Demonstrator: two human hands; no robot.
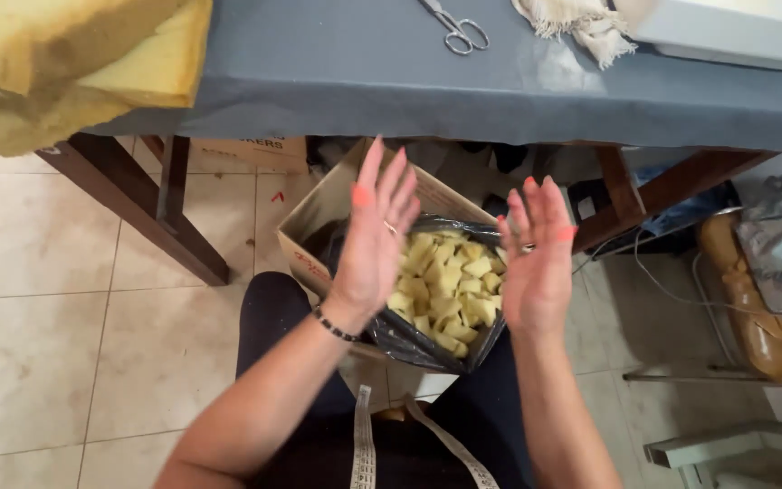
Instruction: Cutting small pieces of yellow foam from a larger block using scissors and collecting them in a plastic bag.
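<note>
Both hands up over the box, nothing gripped. My left hand [375,237] is flat and released, fingers spread, palm facing inward; my right hand [536,258] is the same, loose and empty, palm facing the left one. Between and below them sits a cardboard box [319,217] on the floor by my knees, tilted, lined with a black plastic bag [409,340] and full of pale yellow foam pieces [445,285]. Red print shows on the box's near-left side, too small to make out. A second brown carton [246,152] with dark print sits further back under the table. Grey-covered table [364,81] above, with scissors [454,27], a fringed cream cloth [581,23], a white box [735,32] top right, and yellow foam slabs [65,63] top left. Measuring tape [364,444] hangs at my chest.
</note>
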